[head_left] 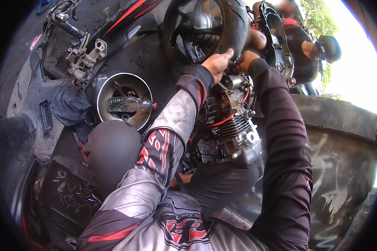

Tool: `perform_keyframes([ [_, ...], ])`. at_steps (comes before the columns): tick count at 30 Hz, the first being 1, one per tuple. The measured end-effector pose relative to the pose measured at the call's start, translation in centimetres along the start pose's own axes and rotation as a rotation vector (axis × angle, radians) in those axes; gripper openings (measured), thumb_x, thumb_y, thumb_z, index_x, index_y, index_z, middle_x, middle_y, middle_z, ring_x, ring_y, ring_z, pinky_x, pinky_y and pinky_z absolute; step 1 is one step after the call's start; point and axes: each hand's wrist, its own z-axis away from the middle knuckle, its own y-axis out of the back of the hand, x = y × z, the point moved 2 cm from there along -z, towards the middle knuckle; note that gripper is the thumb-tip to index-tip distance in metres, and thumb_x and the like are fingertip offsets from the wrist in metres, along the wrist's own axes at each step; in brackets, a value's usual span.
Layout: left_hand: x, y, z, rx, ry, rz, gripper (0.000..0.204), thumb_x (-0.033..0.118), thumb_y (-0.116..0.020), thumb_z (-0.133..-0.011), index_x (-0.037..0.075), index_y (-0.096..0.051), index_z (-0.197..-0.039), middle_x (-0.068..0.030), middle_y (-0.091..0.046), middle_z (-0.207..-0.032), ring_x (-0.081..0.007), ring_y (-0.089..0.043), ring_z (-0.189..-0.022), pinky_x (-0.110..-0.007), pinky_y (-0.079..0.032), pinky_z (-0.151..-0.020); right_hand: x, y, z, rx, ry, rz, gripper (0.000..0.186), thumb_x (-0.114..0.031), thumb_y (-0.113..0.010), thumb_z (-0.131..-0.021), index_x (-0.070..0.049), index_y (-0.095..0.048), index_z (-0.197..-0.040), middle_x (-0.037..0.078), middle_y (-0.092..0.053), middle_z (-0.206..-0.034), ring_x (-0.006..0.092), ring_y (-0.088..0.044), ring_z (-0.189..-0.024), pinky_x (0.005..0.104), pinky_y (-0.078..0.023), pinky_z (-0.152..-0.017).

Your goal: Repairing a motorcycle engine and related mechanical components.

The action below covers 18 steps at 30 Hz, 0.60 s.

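Note:
My left hand (217, 63), in a grey and red sleeve, reaches up to the rim of a black scooter tyre (234, 25), its fingers held together against the rubber. My right hand (245, 58), in a dark sleeve, is close beside it, curled at the spot where the wheel meets the engine; whatever it grips is hidden. Below both hands sits the bare engine (232, 127), with silver cooling fins and a red cable. The wheel's dark spoked hub (197, 25) faces me.
A metal bowl (107, 90) on the dark ground holds a plastic bottle (130, 104) with a red cap. A dark cloth (69, 104), loose engine parts (88, 56) and a black tray of small parts (67, 192) lie left. Another person (303, 50) crouches beyond the wheel. A concrete wall (339, 129) stands right.

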Motion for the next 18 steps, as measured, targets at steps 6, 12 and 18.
perform_keyframes([
  [6,-0.8,0.0,-0.7,0.108,-0.076,-0.158,0.062,0.046,-0.049,-0.102,-0.007,-0.049,-0.135,-0.0178,-0.053,-0.138,-0.0257,-0.049,-0.122,-0.040,-0.032,-0.110,-0.7,0.1,-0.1,-0.010,-0.056,-0.005,0.041,-0.035,-0.081,-0.070,-0.002,-0.077,-0.095,0.018,-0.073,-0.086,0.0278,-0.071,-0.082,0.0388,-0.054,-0.079],
  [12,-0.5,-0.3,-0.1,0.090,-0.084,-0.204,0.069,0.048,-0.051,-0.101,-0.011,-0.046,-0.136,-0.0201,-0.050,-0.141,-0.0244,-0.045,-0.129,-0.039,-0.028,-0.112,-0.4,-0.6,-0.5,0.015,0.002,-0.003,0.042,-0.036,-0.081,-0.069,-0.003,-0.077,-0.094,0.020,-0.072,-0.088,0.0324,-0.070,-0.083,0.0403,-0.053,-0.079],
  [18,-0.5,0.1,-0.4,0.068,-0.079,-0.121,0.059,0.044,-0.050,-0.103,-0.008,-0.052,-0.132,-0.0149,-0.059,-0.130,-0.0201,-0.055,-0.116,-0.034,-0.039,-0.104,-1.1,-1.0,-0.6,0.067,-0.010,0.026,0.036,-0.034,-0.079,-0.070,-0.003,-0.076,-0.087,0.022,-0.071,-0.088,0.0361,-0.069,-0.087,0.0422,-0.053,-0.081],
])
